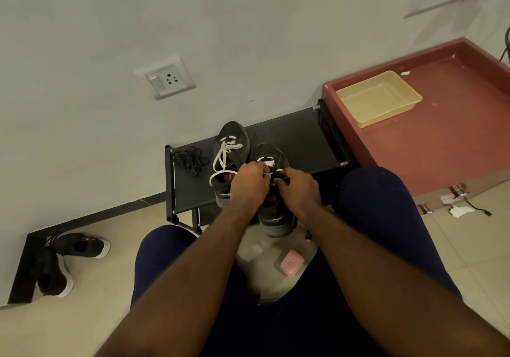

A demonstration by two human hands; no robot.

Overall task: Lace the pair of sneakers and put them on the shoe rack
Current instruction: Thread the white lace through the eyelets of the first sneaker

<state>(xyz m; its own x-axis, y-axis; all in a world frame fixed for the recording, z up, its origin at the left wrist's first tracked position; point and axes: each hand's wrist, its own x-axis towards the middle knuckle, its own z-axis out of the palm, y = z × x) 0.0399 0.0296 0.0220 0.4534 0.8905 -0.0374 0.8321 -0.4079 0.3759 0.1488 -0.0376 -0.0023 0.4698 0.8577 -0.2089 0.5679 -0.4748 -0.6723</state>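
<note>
Two dark grey sneakers stand side by side on the black shoe rack (300,138), toes pointing to the wall. The left sneaker (231,141) carries a loose white lace hanging over its side. The right sneaker (271,160) sits nearer me, heel past the rack's front edge, with one white lace bar showing near the toe. My left hand (249,184) and my right hand (298,187) meet over its tongue, fingers curled and pinching the white lace; the lace between them is mostly hidden.
A tangle of black lace (190,160) lies on the rack's left end. Another pair of black shoes (69,260) lies on the floor at left. A pink case (292,263) sits between my knees. A red cabinet top (441,141) with a beige tray (378,98) adjoins the rack.
</note>
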